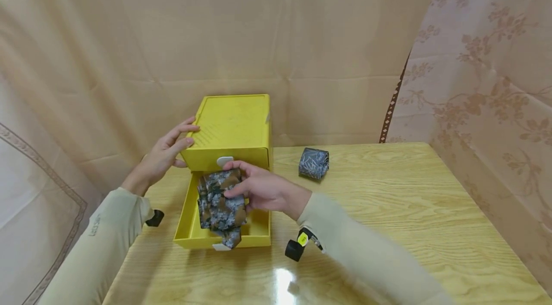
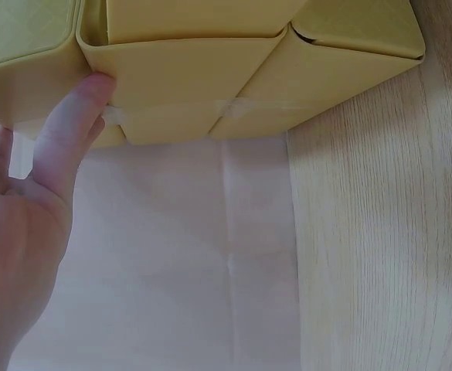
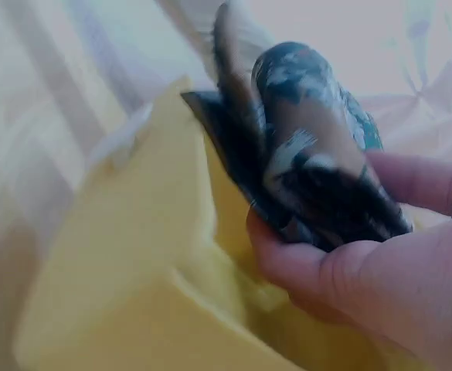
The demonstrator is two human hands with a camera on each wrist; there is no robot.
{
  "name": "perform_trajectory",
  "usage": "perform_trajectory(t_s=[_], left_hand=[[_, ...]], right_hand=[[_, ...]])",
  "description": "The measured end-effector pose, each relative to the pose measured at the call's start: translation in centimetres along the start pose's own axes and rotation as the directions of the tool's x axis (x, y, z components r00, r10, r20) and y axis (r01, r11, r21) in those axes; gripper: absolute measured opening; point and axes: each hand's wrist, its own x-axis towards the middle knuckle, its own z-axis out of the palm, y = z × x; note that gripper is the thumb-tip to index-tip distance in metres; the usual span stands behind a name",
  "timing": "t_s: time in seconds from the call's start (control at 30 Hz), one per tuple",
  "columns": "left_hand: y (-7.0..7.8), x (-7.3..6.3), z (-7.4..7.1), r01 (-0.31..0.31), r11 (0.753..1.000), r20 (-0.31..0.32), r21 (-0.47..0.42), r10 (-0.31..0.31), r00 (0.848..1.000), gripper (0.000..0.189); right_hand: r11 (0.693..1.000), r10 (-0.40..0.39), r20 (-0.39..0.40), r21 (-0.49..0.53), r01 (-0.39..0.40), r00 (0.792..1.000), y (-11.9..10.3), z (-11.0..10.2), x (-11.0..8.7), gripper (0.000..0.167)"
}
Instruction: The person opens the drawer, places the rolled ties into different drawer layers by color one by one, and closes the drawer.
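Observation:
A yellow box (image 1: 178,238) has its raised lid (image 1: 233,120) standing over the back. My left hand (image 1: 166,154) holds the lid at its left edge, fingers on the top; the left wrist view shows the thumb against the yellow side. My right hand (image 1: 269,190) grips a rolled necktie (image 1: 222,199) with a dark floral and brown pattern, over the box's front part. The necktie's loose end hangs near the front rim. In the right wrist view, the thumb and fingers pinch the necktie (image 3: 310,147) above the yellow wall.
Another rolled necktie (image 1: 313,163), dark grey with light lines, lies on the wooden table (image 1: 388,209) right of the box. Beige cloth (image 1: 327,46) hangs behind the table, and flowered cloth (image 1: 496,70) at the right. White tabs (image 1: 222,247) mark the box's front.

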Motion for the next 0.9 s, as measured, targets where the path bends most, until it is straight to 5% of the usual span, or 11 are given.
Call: perform_trajectory(t_s=[0.6, 0.9], left_hand=[[-0.3, 0.1, -0.1, -0.025, 0.999, 0.017, -0.023, 0.025, 1.0, 0.043], [-0.1, -0.1, -0.2, -0.024, 1.0, 0.013, -0.012, 0.025, 1.0, 0.044]], right_hand=[[0.982, 0.107, -0.145, 0.17, -0.081, 0.984, 1.8, 0.4, 1.7, 0.065], [0.986, 0.133, -0.185, 0.127, -0.111, 0.974, 1.9, -0.1, 2.3, 0.059]])
